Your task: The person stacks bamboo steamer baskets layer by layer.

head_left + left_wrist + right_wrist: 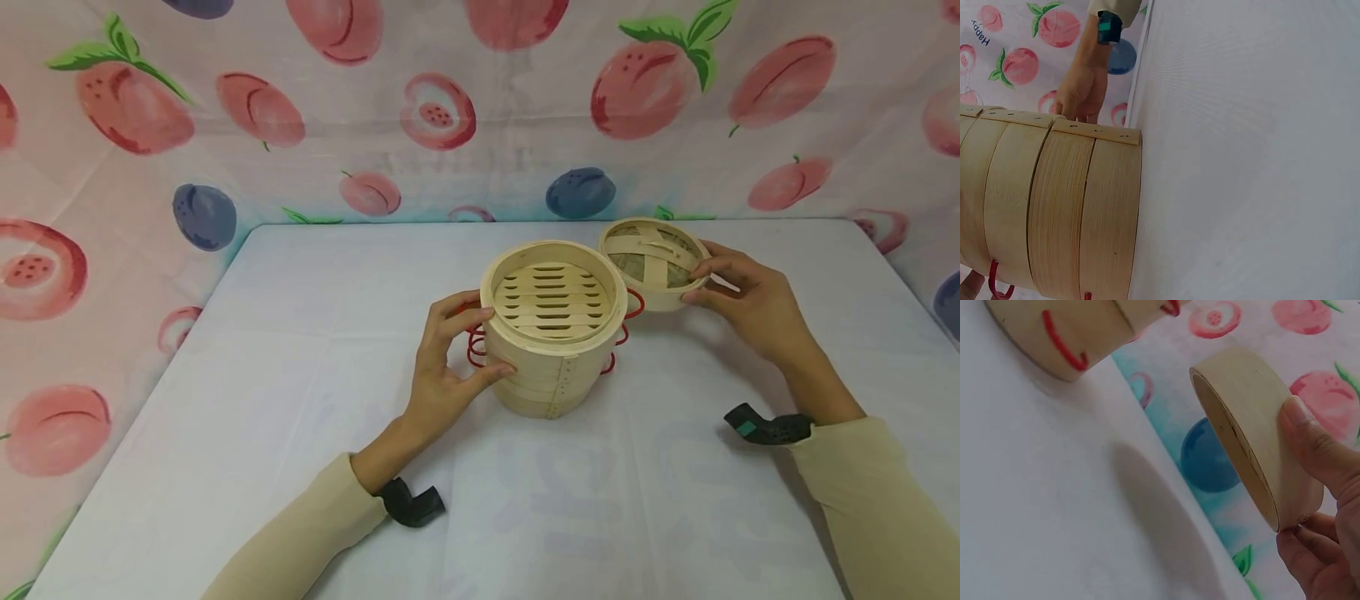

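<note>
Table (pixel 300 350) is carrying the steamer (pixel 553 333) at center. Steamer is being gripped on its side wall by the left hand (pixel 447 367), fingers curled. Lid (pixel 654 262) is being held tilted, off the table, just right of the steamer, pinched by the right hand (pixel 750 304).

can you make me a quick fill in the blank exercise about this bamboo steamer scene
1. The right hand holds the bamboo lid tilted, off the ____.
2. The left hand grips the side of the bamboo ____.
3. The wire handles on the stack are coloured ____.
4. The table is covered with a ____ cloth.

Missing words: steamer; steamer; red; white
</note>
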{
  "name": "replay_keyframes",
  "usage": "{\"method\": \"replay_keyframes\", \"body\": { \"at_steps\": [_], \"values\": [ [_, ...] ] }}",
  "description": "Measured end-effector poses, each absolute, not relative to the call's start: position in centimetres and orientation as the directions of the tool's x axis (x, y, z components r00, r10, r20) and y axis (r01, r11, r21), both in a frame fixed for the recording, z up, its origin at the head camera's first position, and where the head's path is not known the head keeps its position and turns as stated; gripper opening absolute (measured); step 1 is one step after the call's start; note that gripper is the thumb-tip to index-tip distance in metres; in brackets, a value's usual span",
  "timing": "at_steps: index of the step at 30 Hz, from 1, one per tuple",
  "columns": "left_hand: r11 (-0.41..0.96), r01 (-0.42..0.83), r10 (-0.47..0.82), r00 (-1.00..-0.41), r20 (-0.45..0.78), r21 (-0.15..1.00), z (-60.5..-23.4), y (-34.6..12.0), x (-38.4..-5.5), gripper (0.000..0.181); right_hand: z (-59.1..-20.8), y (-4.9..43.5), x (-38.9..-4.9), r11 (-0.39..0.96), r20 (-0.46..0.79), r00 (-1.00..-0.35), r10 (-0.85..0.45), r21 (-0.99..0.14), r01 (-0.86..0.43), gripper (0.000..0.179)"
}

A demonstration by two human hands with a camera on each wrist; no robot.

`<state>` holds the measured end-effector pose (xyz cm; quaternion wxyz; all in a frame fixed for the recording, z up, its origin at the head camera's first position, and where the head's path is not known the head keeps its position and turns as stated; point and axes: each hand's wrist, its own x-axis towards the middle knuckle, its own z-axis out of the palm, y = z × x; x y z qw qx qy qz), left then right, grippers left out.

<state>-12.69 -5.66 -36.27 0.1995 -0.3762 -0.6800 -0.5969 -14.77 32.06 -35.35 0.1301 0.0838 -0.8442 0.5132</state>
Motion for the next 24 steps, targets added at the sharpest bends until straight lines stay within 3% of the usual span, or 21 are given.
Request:
{"method": "replay_keyframes", "body": {
  "at_steps": [10, 24],
  "values": [
    [0.008, 0.746, 0.276, -0.641, 0.716, 0.665, -36.3, -5.7, -12.6, 0.057, -33.1, 32.1, -14.2, 0.172, 0.333, -0.942, 0.035, -0.931, -0.322, 0.025],
    [0.014, 0.747, 0.275, -0.642, 0.716, 0.664, -36.3, -5.6, -12.6, 0.057, -30.0, 30.8, -13.4, 0.084, 0.456, -0.886, 0.078, -0.889, -0.450, 0.028]
  ]
}}
